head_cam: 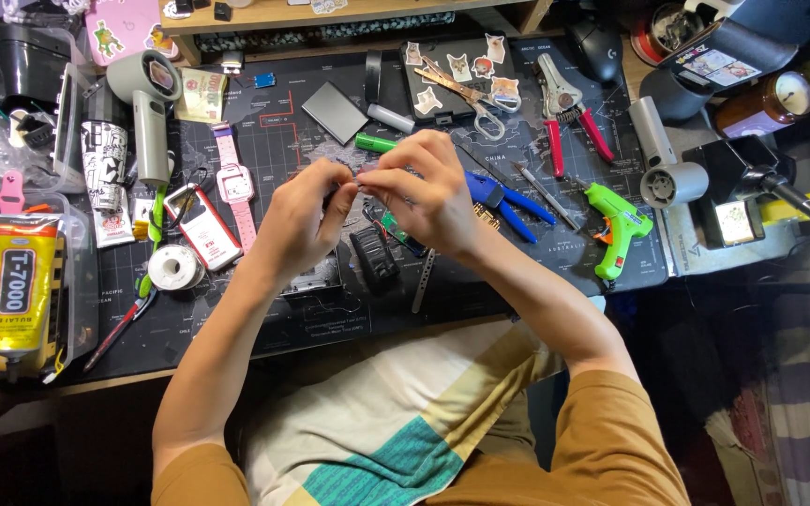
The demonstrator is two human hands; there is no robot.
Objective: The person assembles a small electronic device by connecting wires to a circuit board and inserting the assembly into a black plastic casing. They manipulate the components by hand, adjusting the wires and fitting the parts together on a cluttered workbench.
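Head view, looking down on a crowded desk (236, 351) with a dark printed mat. Landmark: the black rectangular part (374, 255) lying on the mat just below the hands.

Two hands, both raised above the landmark and meeting fingertip to fingertip. Left hand (300, 225) up-left of the landmark, fingers curled, thumb and forefinger pinched on a small thin metal piece (365, 175). Right hand (427, 192) up-right of the landmark, fingers bent inward, pinching the same piece from the other side. The piece is too small to tell its kind.

Counts around the landmark:
- One blue-handled pliers (506, 199), right, partly under the right hand.
- One green glue gun (619, 225), far right.
- One red-handled cutter (566, 117), upper right.
- One scissors (469, 96), above, on a dark stickered case.
- One green marker (375, 142), above, just past the fingertips.
- One pink watch (234, 183), left.
- One solder spool (173, 267), left.
- One yellow glue tube (18, 281), far left in a clear box.
- Two handheld fans: grey-green (149, 103) upper left, grey (660, 155) far right.
- One thin metal strip (423, 279), just right of the landmark.

Edges: the desk's near edge runs below the landmark, close to the person's lap. Open mat only below and below-left of the landmark; every other side is packed with tools.
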